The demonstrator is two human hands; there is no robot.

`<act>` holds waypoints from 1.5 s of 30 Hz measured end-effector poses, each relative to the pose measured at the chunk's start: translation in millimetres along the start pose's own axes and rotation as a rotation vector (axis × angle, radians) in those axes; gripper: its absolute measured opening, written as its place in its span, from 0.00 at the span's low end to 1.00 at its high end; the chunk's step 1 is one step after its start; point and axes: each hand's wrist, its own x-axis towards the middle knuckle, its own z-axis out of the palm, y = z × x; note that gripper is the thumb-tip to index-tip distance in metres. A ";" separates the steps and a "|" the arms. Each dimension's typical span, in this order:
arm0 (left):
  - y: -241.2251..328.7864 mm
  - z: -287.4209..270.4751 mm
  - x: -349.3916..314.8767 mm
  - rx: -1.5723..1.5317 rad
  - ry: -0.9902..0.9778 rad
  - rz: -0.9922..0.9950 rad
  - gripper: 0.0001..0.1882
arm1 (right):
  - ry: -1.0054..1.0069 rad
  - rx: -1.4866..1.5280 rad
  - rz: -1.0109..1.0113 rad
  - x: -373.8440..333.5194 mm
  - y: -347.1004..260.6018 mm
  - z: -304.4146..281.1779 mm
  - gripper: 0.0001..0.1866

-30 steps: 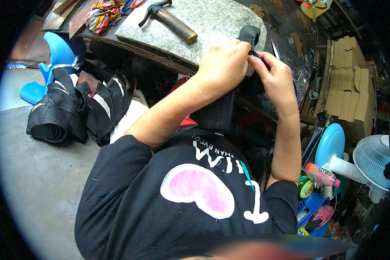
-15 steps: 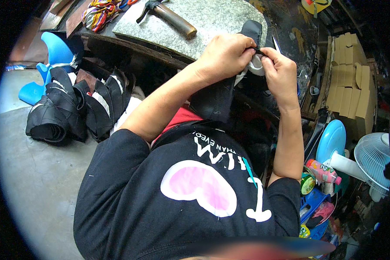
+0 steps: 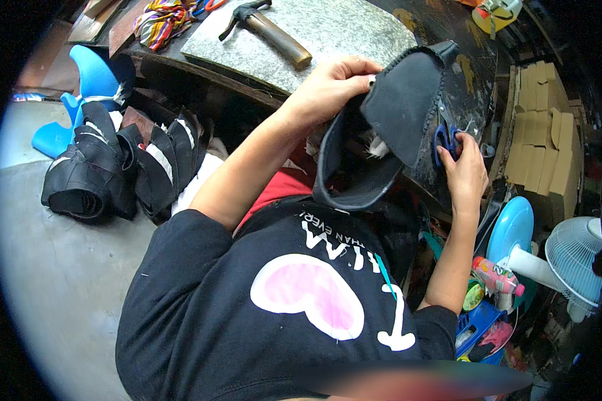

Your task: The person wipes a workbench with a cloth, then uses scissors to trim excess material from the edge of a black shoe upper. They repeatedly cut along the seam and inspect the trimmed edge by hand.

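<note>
1. Just in front of the stone slab (image 3: 328,33), your left hand (image 3: 328,87) is clamped on the black shoe upper (image 3: 381,140), its long axis running from the table edge toward your chest.
2. Your right hand (image 3: 465,174), beside the slab's right corner, grips blue-handled scissors (image 3: 445,137) against the upper's stitched edge.
3. The upper is dark, curled and open.
</note>
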 end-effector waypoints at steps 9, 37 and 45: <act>-9.7 -4.2 -3.4 -0.122 0.005 -0.185 0.14 | -0.135 0.594 0.337 12.7 29.6 -0.4 0.10; -4.3 -1.2 11.3 0.049 -0.330 -0.243 0.25 | -0.944 1.921 0.284 -87.8 -25.1 -20.0 0.39; -7.3 3.0 13.0 0.094 -0.378 -0.280 0.24 | -0.881 2.119 0.427 -83.0 -43.7 -8.4 0.37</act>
